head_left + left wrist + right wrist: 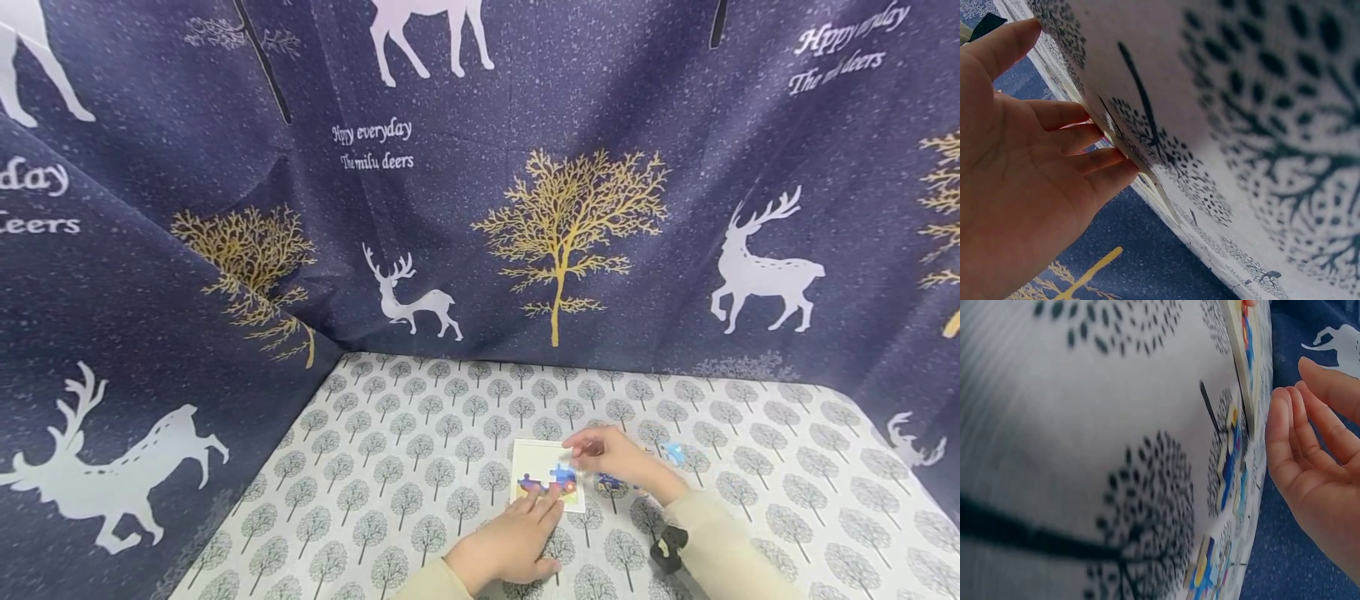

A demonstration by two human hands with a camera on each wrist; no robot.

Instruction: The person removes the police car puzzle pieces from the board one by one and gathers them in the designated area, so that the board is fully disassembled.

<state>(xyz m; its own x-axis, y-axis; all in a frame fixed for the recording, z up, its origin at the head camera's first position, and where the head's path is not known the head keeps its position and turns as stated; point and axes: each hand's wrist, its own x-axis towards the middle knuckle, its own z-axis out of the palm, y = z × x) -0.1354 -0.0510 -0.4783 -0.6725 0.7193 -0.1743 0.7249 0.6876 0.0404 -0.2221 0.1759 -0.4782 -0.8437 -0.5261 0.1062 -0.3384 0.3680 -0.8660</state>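
Observation:
A square jigsaw puzzle board (529, 454) lies on the table, with joined blue, purple and yellow pieces along its lower part and a bare cream area above. My left hand (517, 540) rests its fairly straight fingertips on the lower pieces; the left wrist view shows them against the board's edge (1161, 199). Over the board's upper right side is my right hand (617, 460), its fingers bent loosely. In the right wrist view nothing shows between the thumb and fingers. Loose puzzle pieces (1229, 464) lie beside the board, below that hand.
A light blue piece (673, 453) lies to the right, past my right hand. The table is covered by a tree-print cloth (405, 467). Dark blue curtains (450, 208) with deer and gold trees rise behind and at the left. A black strap (669, 548) is on my right wrist.

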